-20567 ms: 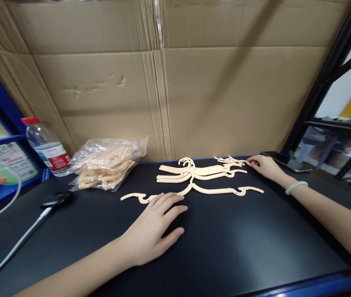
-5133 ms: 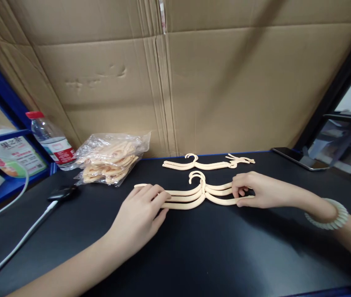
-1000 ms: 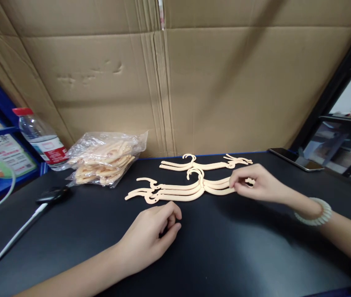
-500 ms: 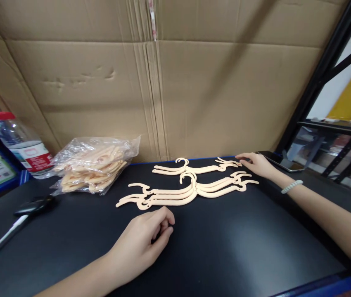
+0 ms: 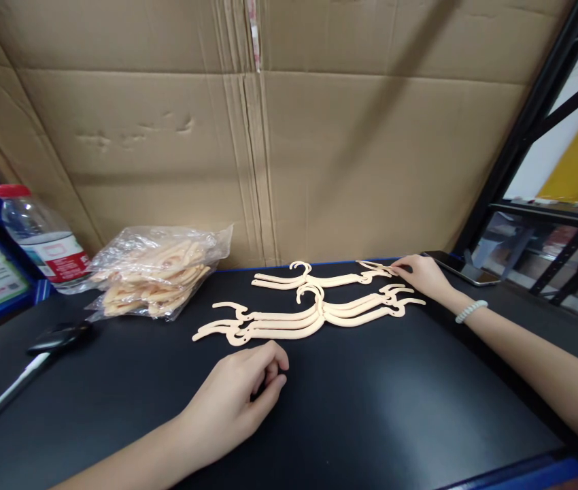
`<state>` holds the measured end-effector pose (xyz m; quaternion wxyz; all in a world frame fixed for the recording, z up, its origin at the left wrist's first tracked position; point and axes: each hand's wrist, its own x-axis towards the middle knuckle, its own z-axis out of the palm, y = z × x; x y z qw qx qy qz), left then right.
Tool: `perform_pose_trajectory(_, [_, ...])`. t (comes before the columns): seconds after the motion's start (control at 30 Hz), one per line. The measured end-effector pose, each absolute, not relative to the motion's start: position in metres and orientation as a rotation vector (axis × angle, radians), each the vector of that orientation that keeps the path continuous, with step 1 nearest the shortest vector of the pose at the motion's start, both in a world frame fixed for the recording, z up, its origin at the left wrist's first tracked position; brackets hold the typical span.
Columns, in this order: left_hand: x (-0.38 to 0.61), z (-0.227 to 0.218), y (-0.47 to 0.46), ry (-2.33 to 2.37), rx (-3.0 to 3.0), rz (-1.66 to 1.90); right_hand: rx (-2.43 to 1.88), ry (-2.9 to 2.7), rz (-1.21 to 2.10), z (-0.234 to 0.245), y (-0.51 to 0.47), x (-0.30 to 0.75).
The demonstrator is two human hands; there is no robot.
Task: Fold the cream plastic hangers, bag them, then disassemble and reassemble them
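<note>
Several peach-coloured folding clothes hangers lie flat on the black tabletop. In the front group, the hangers (image 5: 279,325) overlap one another with their end arms folded out. Behind them lies a back group of hangers (image 5: 337,280), with loose-looking arms spread at its right end. There, my right hand (image 5: 424,275), with a beaded bracelet on the wrist, pinches the tip of one hanger arm between thumb and fingers. My left hand (image 5: 243,388) rests on the table in front of the front group, fingers curled in, with nothing visible in it.
A clear plastic bag of hangers (image 5: 156,272) stands at the left beside a water bottle (image 5: 49,238) with a red cap. A black device with a white cable (image 5: 59,337) lies nearer. A phone (image 5: 462,267) is behind my right hand. Cardboard (image 5: 370,170) walls the back.
My right hand has moved slightly, and its fingers now pinch at the back hanger's right-end arms, which have shifted a little. My left hand stays in place.
</note>
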<state>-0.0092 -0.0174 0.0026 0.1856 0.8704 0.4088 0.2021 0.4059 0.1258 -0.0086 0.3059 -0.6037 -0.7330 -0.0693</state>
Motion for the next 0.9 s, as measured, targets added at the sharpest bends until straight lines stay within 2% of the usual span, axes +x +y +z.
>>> perform_pose_trajectory(0.2, [-0.005,0.006,-0.017,1.156,2.300,0.645,-1.496,-1.748,-0.091,0.007,0.107,0.374])
perform_pose_trajectory(0.37, [0.007,0.009,-0.018,1.070,1.870,0.791,-1.158,-1.735,0.516,0.019,0.060,0.293])
perform_pose_trajectory(0.57, [0.018,0.013,-0.025,0.917,1.503,0.888,-0.868,-2.019,0.870,0.016,0.000,0.227])
perform_pose_trajectory(0.7, [0.017,0.011,-0.024,0.901,1.398,0.946,-0.827,-2.099,0.817,0.014,0.004,0.229])
perform_pose_trajectory(0.9, [0.012,0.007,-0.020,0.942,1.157,1.023,-0.998,-2.174,0.066,0.014,0.071,0.286])
